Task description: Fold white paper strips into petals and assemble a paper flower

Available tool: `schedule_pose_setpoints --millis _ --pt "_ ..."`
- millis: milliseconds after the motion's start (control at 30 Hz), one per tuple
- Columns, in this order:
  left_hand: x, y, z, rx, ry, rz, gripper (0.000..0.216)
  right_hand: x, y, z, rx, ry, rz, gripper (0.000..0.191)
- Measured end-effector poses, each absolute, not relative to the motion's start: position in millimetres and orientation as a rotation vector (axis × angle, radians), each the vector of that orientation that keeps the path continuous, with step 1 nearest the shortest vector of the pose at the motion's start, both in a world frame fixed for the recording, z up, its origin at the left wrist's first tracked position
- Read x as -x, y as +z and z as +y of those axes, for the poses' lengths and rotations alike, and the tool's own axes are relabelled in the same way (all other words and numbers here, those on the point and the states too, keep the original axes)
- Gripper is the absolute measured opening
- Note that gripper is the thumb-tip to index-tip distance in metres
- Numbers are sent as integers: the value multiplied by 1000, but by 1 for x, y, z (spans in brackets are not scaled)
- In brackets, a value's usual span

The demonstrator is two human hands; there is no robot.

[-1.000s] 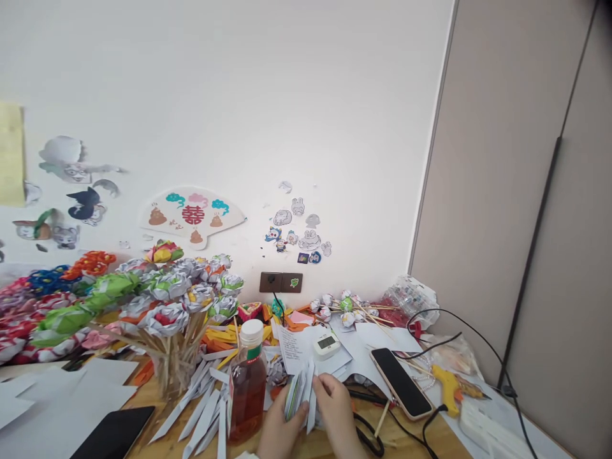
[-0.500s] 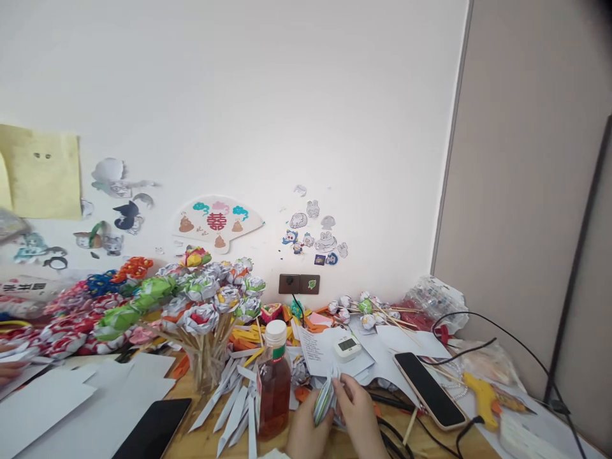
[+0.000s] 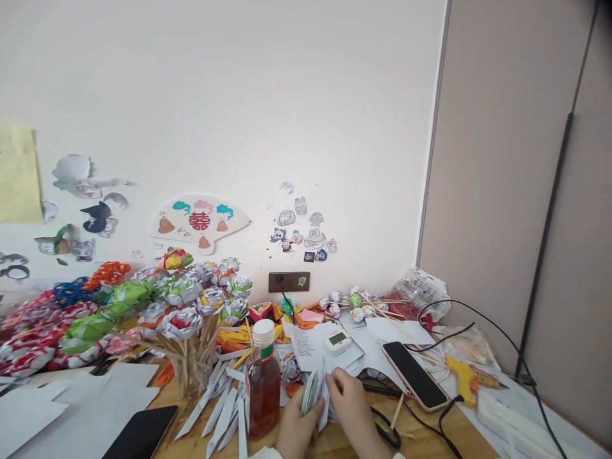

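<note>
In front of me, near the table's front edge, my left hand (image 3: pixel 300 422) is closed around a bundle of folded paper strips (image 3: pixel 312 394), white with green streaks, standing roughly upright. My right hand (image 3: pixel 352 403) is at the bundle's right side, its fingers curled and pinching at the paper's edge; the fingertips are partly hidden. Just left of the hands stands a bottle of reddish-brown liquid (image 3: pixel 264 389) with a white cap. Loose folded white strips (image 3: pixel 222 408) lie left of the bottle.
Paper flowers on sticks (image 3: pixel 184 322) crowd the left side. A dark phone (image 3: pixel 141 432) lies front left, another phone (image 3: pixel 415 375) to the right. A white timer (image 3: pixel 337 340) sits behind the hands. A yellow glue gun (image 3: pixel 463 380) and black cables (image 3: pixel 433 428) are at the right.
The view has turned to the right, so things sit further left. The paper bundle in my left hand looks more spread at the top, and my right fingers have shifted along its right edge.
</note>
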State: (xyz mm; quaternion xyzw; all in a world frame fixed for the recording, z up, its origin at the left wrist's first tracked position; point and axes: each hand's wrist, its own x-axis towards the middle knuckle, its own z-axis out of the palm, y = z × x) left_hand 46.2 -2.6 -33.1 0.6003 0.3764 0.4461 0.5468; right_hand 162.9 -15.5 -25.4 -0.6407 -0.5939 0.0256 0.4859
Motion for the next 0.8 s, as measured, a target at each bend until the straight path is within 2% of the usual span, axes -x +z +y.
schedule_pose_setpoints --millis 333,600,800 --pt "-43 -25 -1 -1265 1184 773 52 -159 -29 -14 1422 181 -1502 33" --pt "-46 -30 -2 -1317 1009 780 52 -163 -31 -11 1518 165 -1480 33" --pt "-43 -24 -1 -1305 1151 801 54 -161 -34 -12 1422 157 -1468 34"
